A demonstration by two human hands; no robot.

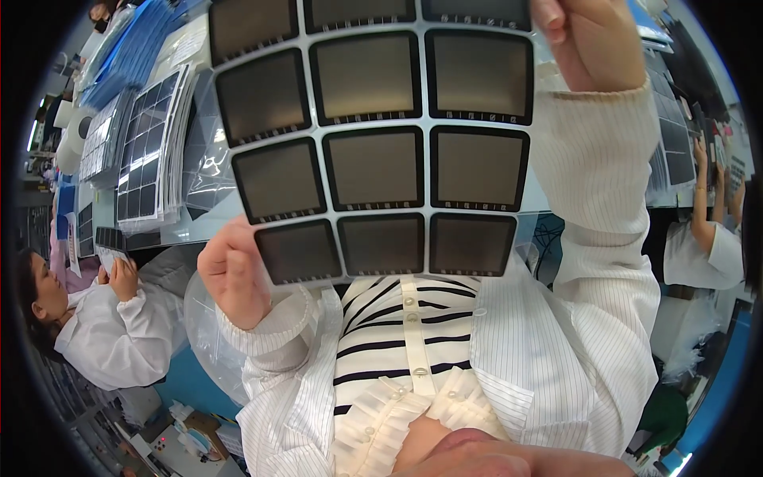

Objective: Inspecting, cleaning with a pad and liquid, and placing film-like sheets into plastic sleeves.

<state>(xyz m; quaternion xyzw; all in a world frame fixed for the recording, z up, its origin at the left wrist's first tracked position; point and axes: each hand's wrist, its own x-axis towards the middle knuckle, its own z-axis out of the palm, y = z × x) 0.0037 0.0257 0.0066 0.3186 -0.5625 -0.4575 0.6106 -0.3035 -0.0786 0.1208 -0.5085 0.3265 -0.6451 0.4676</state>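
A large sheet (375, 169) of dark rectangular panels with black borders hangs upright in front of my chest. Pale strips separate the panels, and small marks run along their lower borders. My left hand (236, 274) is closed on the sheet's lower left edge, its fingers curled. Higher up, my right hand (594, 41) is closed at the upper right edge, with some fingertips hidden by the sheet or cut off by the frame. The sheet's top runs out of view.
Stacked panel sheets (151, 147) and blue packets (131, 52) lie on the table at left, beside clear plastic film (211, 163). A co-worker (119, 330) at left holds a small dark panel sheet (110, 238). Another person's arm (701, 203) reaches in at right, near more stacked sheets (671, 131).
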